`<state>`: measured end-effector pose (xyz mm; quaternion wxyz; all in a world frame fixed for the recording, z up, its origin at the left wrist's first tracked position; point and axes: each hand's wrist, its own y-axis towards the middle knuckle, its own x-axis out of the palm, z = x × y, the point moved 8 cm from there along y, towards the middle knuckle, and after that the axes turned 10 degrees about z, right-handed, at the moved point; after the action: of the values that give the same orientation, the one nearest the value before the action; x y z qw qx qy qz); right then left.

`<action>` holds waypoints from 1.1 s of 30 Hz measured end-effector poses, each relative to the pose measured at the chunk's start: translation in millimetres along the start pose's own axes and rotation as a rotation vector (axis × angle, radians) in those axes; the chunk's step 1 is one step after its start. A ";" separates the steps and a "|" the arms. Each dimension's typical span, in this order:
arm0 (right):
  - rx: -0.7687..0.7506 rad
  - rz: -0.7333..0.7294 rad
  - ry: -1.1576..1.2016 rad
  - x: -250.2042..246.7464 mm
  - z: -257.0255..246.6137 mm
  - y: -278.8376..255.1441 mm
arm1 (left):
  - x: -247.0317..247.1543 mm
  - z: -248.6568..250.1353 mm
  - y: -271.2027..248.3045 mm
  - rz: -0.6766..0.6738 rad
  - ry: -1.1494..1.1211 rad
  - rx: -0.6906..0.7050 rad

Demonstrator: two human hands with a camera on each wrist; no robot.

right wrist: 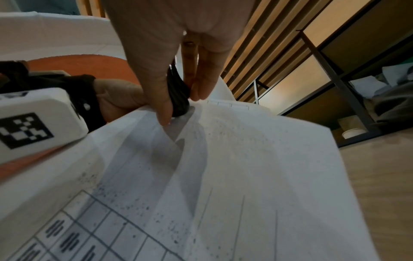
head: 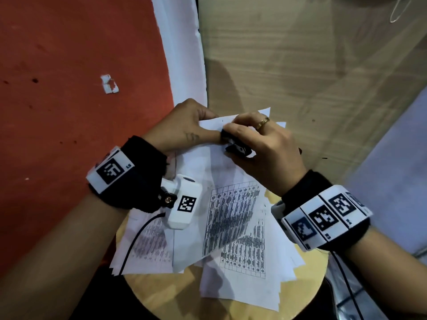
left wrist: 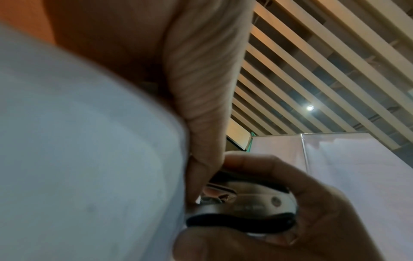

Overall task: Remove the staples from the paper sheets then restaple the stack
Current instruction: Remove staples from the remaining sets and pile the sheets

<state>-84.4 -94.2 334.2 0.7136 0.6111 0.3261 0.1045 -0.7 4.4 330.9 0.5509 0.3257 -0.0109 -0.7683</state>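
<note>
Pretty sure this is still the first half of the job, the staple-pulling part. The right hand (head: 261,144) has its grip closed around a small black staple remover (head: 235,146), thumb and fingers squeezing it, and the tool's metal front sits right against the top corner of the paper sheets (head: 231,218), up around 12 o'clock on the pile. The left hand (head: 184,125) pinches that same corner from the 9 o'clock side, holding it raised so the tool can bite. In the left wrist view the remover is squeezed hard up to the paper edge, but I can't make out a staple, so no idea whether it's out yet. The rest of the sheets lie fanned and loose over the round wooden tabletop (head: 307,269), toward 6 o'clock. No stapler anywhere in view, so squaring up the stack and restapling are still to do, by my guess.
</note>
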 end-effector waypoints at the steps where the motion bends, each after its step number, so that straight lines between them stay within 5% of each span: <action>1: -0.008 -0.001 -0.014 0.5 -0.8 0.2 | -0.4 -1.4 0.3 0.015 -0.008 -0.010; 17: -0.058 -0.044 -0.027 6.2 -1.3 7.5 | -3.8 -6.6 -5.5 -0.070 -0.136 -0.104; 23: 0.200 0.008 0.193 -1.3 11.6 -0.6 | 0.2 -7.4 -7.6 -0.073 -0.208 -0.105; 29: 0.653 0.122 0.676 1.0 30.6 -14.2 | 0.1 2.1 -15.1 -0.075 -0.391 -0.078; 33: 0.778 0.162 0.836 5.4 31.0 -16.9 | -5.0 5.0 -13.6 0.023 -0.330 0.002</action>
<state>-66.1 -120.0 317.7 0.2364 0.7583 0.5472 0.2638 -13.7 12.3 332.2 0.5502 0.1956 -0.1058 -0.8049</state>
